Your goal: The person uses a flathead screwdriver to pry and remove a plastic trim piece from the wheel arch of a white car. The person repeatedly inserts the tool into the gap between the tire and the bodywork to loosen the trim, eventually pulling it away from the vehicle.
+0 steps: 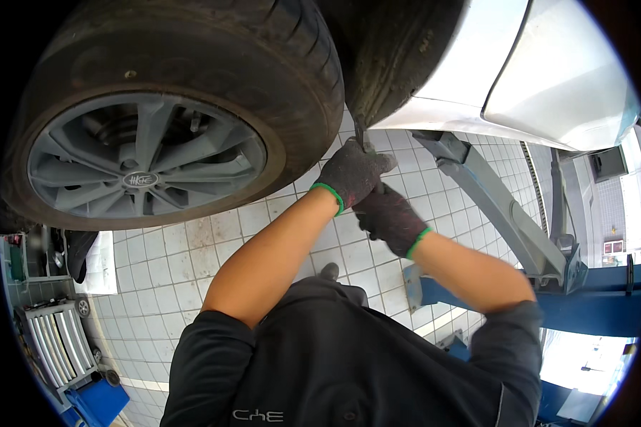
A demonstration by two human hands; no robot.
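Observation:
The raised car's wheel (149, 160), with its grey spoked rim and black tyre, is at upper left. Right of it are the dark wheel-arch liner (395, 64) and the white body panel (441, 114). My left hand (355, 174), in a dark glove with a green cuff, reaches up to a narrow dark piece (360, 132) at the liner's lower end. Its fingers look closed there, but what they grip is hidden. Just below, close against it, my right hand (390, 219) wears a matching glove with its fingers curled; anything inside them is hidden.
A grey lift arm (498, 203) slopes down at the right to a blue lift base (598, 302). At lower left stand a drawer tool cabinet (55, 341) and a blue bin (96, 402). The floor is pale tile (157, 285).

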